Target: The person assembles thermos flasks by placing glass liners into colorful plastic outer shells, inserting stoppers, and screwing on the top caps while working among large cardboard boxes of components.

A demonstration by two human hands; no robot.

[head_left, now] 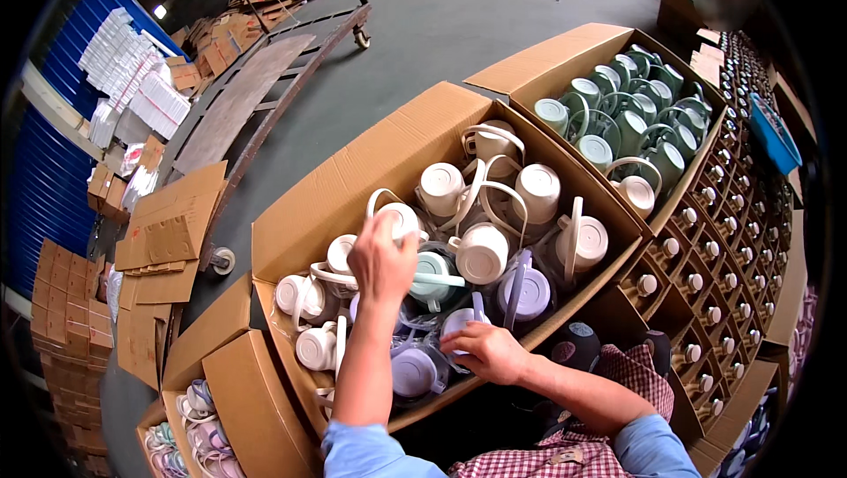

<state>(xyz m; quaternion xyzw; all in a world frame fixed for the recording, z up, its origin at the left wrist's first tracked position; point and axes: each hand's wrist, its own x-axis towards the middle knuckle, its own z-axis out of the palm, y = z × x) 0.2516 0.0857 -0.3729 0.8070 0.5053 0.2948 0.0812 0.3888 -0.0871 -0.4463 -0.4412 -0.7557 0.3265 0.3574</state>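
Note:
A large open carton before me holds several cup-like, round-topped plastic pieces with loop handles, some in clear film. My left hand reaches into its middle, fingers curled over a white loop-handled piece. Close to the carton's near side, my right hand bends its fingers around the edge of a lilac loop-handled piece; the fingertips are partly hidden. Between the hands sits a mint-green piece. Another lilac piece lies left of my right hand, and a larger one beyond it.
A second carton of green pieces adjoins at the far right. Right of me, a divided carton holds several white-capped bottles near a blue basin. Smaller cartons stand lower left. A flat trolley and stacked cardboard occupy the left floor.

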